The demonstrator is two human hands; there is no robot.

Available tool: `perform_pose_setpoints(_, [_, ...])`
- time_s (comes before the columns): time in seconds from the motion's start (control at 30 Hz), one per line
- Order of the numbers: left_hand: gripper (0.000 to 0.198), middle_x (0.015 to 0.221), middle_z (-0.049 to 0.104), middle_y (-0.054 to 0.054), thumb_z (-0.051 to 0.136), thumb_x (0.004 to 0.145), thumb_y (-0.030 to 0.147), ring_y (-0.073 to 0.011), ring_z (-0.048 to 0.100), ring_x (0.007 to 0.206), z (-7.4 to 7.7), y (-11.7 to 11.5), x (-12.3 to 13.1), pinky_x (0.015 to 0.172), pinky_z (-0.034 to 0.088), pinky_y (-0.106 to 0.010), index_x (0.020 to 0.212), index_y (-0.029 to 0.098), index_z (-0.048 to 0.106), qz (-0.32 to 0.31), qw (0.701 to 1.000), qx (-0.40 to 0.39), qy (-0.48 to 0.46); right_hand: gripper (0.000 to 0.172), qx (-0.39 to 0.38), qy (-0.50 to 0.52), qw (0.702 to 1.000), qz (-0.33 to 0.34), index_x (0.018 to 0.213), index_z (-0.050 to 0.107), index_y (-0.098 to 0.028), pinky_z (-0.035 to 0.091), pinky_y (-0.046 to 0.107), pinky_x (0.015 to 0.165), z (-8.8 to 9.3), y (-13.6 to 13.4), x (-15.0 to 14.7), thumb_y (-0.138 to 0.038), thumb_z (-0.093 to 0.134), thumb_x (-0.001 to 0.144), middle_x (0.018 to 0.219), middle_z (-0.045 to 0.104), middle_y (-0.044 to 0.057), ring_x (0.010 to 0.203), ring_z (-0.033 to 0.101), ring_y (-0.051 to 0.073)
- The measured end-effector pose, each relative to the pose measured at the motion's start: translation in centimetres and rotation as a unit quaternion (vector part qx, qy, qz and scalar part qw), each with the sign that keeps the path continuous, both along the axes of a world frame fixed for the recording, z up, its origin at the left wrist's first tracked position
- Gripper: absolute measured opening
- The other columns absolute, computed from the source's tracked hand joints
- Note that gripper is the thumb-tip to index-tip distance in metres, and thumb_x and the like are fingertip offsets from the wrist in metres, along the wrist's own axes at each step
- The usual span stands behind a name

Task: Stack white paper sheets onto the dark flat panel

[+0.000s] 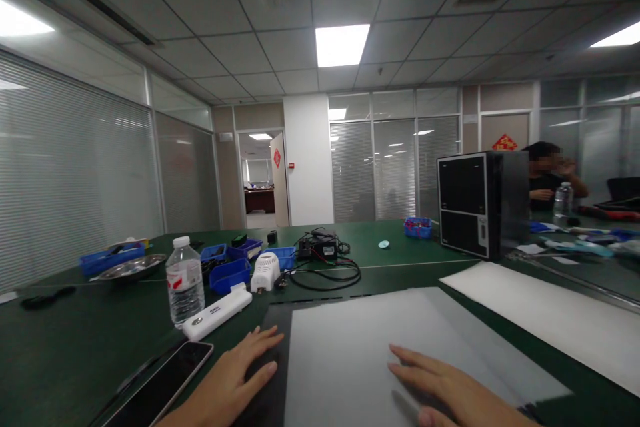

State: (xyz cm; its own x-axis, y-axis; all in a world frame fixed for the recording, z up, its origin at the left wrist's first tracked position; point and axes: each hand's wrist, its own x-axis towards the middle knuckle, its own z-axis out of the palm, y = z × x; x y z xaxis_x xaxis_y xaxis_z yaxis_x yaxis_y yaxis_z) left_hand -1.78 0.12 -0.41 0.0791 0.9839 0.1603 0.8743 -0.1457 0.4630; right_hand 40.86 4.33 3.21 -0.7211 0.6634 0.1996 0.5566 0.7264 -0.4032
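Observation:
A large pale grey sheet point(350, 340) lies in front of me, partly over a dark mat point(277, 327) on the green table. My left hand point(235, 370) hovers at or rests on the mat's left side, fingers stretched out and holding nothing. Over the right part of the sheet is my right hand point(440, 383), fingers apart and nothing in them; a shadow falls below it. Whether either palm touches the surface I cannot tell. A phone point(157, 387) with a dark screen lies beside my left wrist.
A water bottle point(184, 283) stands behind a white handheld device point(218, 313). Further back are blue bins point(230, 275), a white plug-in unit point(266, 271), black cables point(325, 283) and a metal dish point(133, 267). A computer tower point(483, 203) and a long white board point(540, 320) are at right; a person point(550, 177) sits beyond.

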Motion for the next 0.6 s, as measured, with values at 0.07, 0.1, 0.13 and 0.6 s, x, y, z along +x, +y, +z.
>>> perform_pose_setpoints(0.07, [0.055,0.157,0.045,0.003,0.056,0.088,0.068,-0.0345,0.027,0.151,-0.1,0.0,0.0,0.124,0.020,-0.059,0.136,0.042,0.060,-0.002,1.000,-0.004,0.007,0.064,0.033,0.017,0.999,-0.020,0.146,0.050,-0.029,0.044,0.044,0.113,-0.3,0.2,0.2,-0.063,0.051,0.091,0.153,0.044,0.007,0.138,0.047,0.029])
perform_pose_setpoints(0.1, [0.055,0.157,0.046,0.003,0.060,0.085,0.066,-0.0352,0.027,0.151,-0.2,0.1,0.0,0.124,0.019,-0.060,0.134,0.042,0.062,0.000,1.000,-0.002,0.007,0.068,0.048,0.005,0.998,-0.039,0.146,0.050,-0.027,0.043,0.046,0.113,-0.5,0.4,0.3,-0.065,0.053,0.089,0.152,0.045,0.009,0.138,0.047,0.031])
perform_pose_setpoints(0.13, [0.055,0.157,0.046,0.002,0.064,0.084,0.064,-0.0355,0.028,0.151,-0.3,0.2,0.0,0.124,0.018,-0.060,0.134,0.040,0.063,0.003,1.000,0.003,0.004,0.070,0.058,-0.017,0.996,-0.060,0.144,0.053,-0.025,0.043,0.050,0.113,-0.6,0.5,0.4,-0.067,0.053,0.088,0.150,0.049,0.011,0.137,0.049,0.034])
perform_pose_setpoints(0.6, [0.056,0.152,0.053,-0.007,0.062,0.081,0.042,-0.0305,0.046,0.143,0.2,0.9,0.2,0.123,0.030,-0.049,0.134,0.022,0.065,0.064,0.997,0.020,-0.032,0.062,0.043,-0.115,0.992,0.026,0.143,0.054,-0.031,0.045,0.065,0.104,1.6,-1.2,-1.1,-0.067,0.045,0.093,0.147,0.049,0.015,0.132,0.051,0.043])
